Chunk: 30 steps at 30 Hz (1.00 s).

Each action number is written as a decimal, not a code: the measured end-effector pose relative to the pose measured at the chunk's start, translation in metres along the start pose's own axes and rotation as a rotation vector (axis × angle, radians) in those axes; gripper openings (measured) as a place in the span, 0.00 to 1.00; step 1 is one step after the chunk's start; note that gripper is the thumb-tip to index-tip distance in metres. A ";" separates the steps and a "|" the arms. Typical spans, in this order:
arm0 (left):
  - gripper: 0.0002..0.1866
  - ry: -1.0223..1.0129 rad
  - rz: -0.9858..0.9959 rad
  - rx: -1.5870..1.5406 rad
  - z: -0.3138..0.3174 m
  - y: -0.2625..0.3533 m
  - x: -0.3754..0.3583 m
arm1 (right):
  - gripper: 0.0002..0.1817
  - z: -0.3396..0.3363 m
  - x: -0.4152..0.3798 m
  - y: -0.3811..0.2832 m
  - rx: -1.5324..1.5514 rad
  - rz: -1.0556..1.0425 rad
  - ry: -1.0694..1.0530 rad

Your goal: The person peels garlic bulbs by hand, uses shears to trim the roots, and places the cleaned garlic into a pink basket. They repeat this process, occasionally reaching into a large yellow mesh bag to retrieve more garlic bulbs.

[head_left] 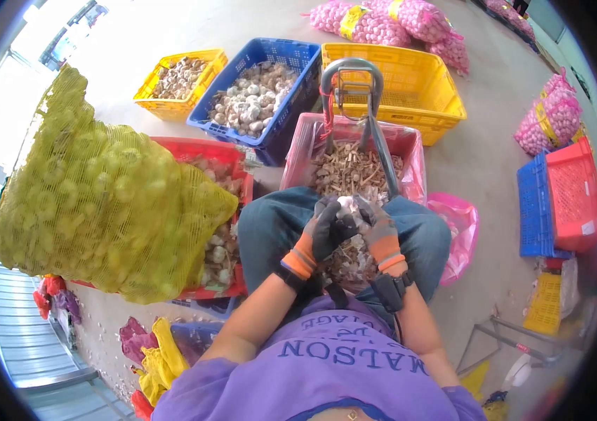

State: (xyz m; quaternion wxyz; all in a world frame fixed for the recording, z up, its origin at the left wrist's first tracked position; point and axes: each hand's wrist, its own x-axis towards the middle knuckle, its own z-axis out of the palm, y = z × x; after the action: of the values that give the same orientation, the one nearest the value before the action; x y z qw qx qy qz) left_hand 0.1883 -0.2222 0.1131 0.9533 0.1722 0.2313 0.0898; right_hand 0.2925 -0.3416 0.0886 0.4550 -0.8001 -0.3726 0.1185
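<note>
My left hand [330, 229], in a dark grey glove with an orange cuff, is closed on a white garlic bulb [347, 204] between my knees. My right hand [377, 223], gloved the same way, closes on the bulb from the other side; its fingertips are partly hidden. Just beyond my hands stands a pink-lined bin [416, 160] holding cut garlic stems [344, 168]. A curved grey metal frame [375, 77] rises out of this bin. Below my hands, loose garlic skins [349, 263] lie between my legs.
A yellow-green net sack of garlic [109, 203] leans over a red crate [248, 179] on the left. A blue crate of bulbs [270, 144], a small yellow crate [145, 105] and a large yellow crate [446, 105] stand ahead. Pink net sacks [365, 24] lie behind; crates [572, 196] stand right.
</note>
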 end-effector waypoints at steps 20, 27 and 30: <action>0.17 -0.252 -0.047 0.050 -0.027 0.010 0.009 | 0.20 -0.009 -0.008 0.034 -0.401 0.139 0.077; 0.31 -0.147 0.150 0.768 -0.030 -0.002 0.000 | 0.25 -0.001 0.000 0.018 0.468 0.486 -0.387; 0.34 -0.074 0.607 1.196 -0.031 -0.018 0.003 | 0.24 0.011 -0.006 0.021 0.560 0.363 -0.251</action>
State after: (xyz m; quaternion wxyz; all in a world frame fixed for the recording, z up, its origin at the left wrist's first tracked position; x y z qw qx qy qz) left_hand 0.1777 -0.2294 0.0792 0.6335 0.7312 0.1497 0.2042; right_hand 0.2924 -0.3454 0.0645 0.5788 -0.6769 -0.2302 0.3922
